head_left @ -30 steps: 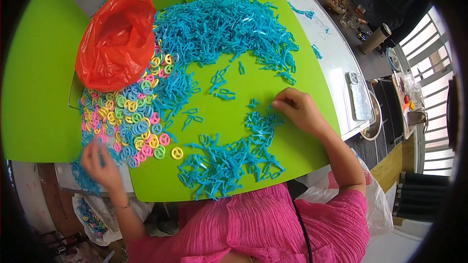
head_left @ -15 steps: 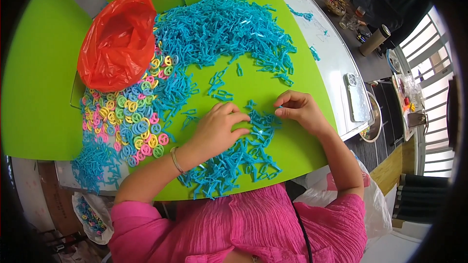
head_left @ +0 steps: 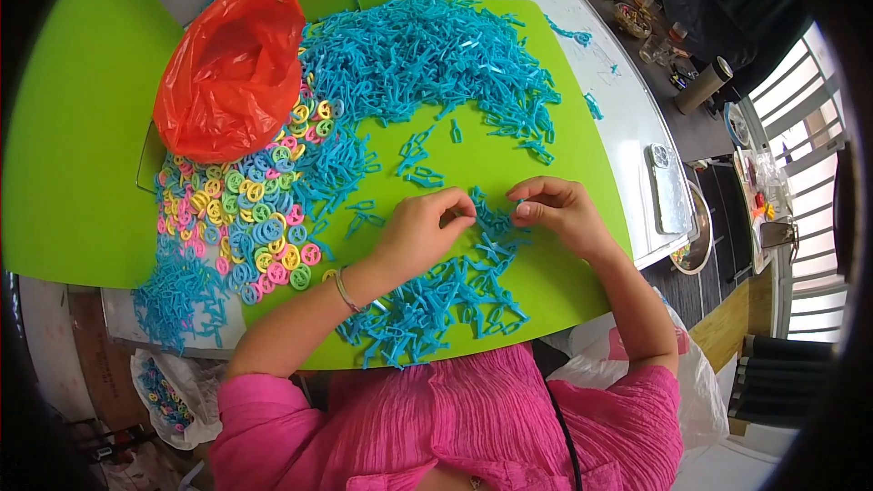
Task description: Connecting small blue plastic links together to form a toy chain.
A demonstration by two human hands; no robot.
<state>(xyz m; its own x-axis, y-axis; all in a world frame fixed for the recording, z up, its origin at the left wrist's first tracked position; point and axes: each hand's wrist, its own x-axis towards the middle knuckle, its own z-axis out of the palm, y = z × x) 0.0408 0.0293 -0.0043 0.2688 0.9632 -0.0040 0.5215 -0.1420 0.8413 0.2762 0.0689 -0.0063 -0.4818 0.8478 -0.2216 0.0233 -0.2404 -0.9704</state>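
Where the green tabletop [head_left: 82, 155] begins at nine o'clock: orange plastic bag [head_left: 232, 73] at eleven, pastel rings [head_left: 245, 209] below it. Centre: left hand [head_left: 423, 232] and right hand [head_left: 559, 214], fingertips pinched on small blue plastic pieces [head_left: 436, 295] heaped at six; larger blue pile [head_left: 427, 55] at twelve.

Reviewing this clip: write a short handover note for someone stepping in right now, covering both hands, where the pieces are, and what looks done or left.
Left hand: pinched over the near pile of blue plastic pieces; whether it grips one is unclear.
Right hand: fingertips pinched at the same pile, facing the left hand.
Large blue heap lies at the far side of the green board.
Coloured rings are spread on the left, beside the orange plastic bag.
Done: cannot tell from the piles.
Left: most blue pieces sit loose in the far heap.
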